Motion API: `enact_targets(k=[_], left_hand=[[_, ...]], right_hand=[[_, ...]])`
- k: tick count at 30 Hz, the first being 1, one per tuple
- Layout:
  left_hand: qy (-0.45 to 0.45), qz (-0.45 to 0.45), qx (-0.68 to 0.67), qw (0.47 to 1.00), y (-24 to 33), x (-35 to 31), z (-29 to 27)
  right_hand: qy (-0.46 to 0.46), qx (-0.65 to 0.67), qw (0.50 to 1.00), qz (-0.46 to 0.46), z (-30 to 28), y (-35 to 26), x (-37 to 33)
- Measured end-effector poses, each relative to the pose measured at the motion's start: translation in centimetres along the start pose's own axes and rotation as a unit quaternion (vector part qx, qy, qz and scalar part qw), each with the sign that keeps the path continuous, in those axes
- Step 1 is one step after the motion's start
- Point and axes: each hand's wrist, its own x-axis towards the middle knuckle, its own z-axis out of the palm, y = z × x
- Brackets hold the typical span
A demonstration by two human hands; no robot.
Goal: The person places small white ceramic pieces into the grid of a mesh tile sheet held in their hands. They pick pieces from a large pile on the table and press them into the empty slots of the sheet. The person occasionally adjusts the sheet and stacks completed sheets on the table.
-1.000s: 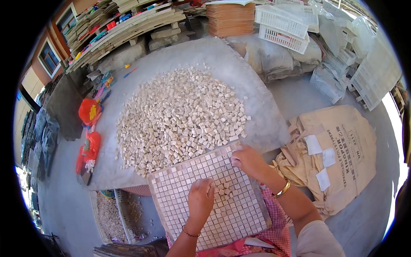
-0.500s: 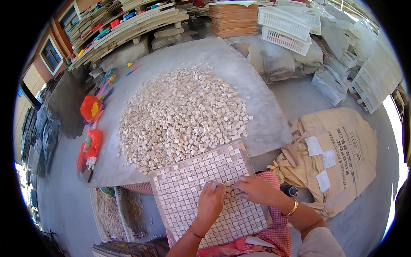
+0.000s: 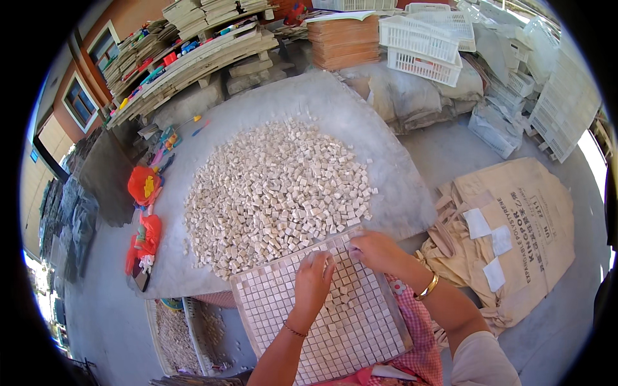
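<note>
A gridded tray (image 3: 277, 283) filled with small square stone tiles rests tilted on my lap, its far edge by the table. My left hand (image 3: 313, 276) is over its upper middle, fingers curled with the tips together; what they hold, if anything, is hidden. Beside the tray's upper right corner, my right hand (image 3: 378, 251) bends down with closed fingers at the grid; I cannot make out what is in them. Between and just below the hands, several loose tiles (image 3: 340, 296) lie crooked on top of the grid. A big heap of beige tiles (image 3: 277, 186) covers the table beyond.
The grey table (image 3: 393, 174) carries red bags (image 3: 145, 186) along its left side. A white crate (image 3: 193, 328) of stone bits stands below left. At right lies a tan sack (image 3: 534, 225) on the floor. White baskets (image 3: 421, 51) and stacked boards (image 3: 193, 71) are behind.
Both hands have moved apart and toward the tray's far edge, the right one more. Loose tiles that were mostly hidden under the hands now show on the grid. The view has shifted slightly.
</note>
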Motion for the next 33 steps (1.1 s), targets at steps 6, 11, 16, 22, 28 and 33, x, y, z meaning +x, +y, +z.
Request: enact_targets(k=[6, 11, 16, 22, 28, 33], left_hand=[[-0.002, 0.014, 0.066, 0.998, -2.0, 3.3, 1.7], [-0.014, 0.023, 0.083, 0.996, -2.3, 3.6, 1.8], [-0.003, 0.024, 0.041, 0.999, -2.8, 3.5, 1.9], [-0.045, 0.015, 0.082, 0.995, -2.4, 4.2, 1.9], [-0.055, 0.023, 0.035, 0.998, -3.0, 4.0, 1.7], [-0.041, -0.002, 0.014, 0.999, -3.5, 4.0, 2.4]], right_hand=[[0.003, -0.055, 0.998, -0.002, 0.2, -0.5, 1.0], [0.042, -0.025, 0.998, -0.045, 1.0, 0.4, 0.5], [0.034, 0.048, 0.996, -0.07, 0.6, 1.1, -0.1], [0.071, 0.031, 0.996, -0.032, 1.0, 0.3, -0.1], [-0.048, 0.075, 0.994, -0.069, 1.3, -2.3, -2.5], [-0.1, 0.08, 0.989, -0.076, 1.8, -3.9, -4.2]])
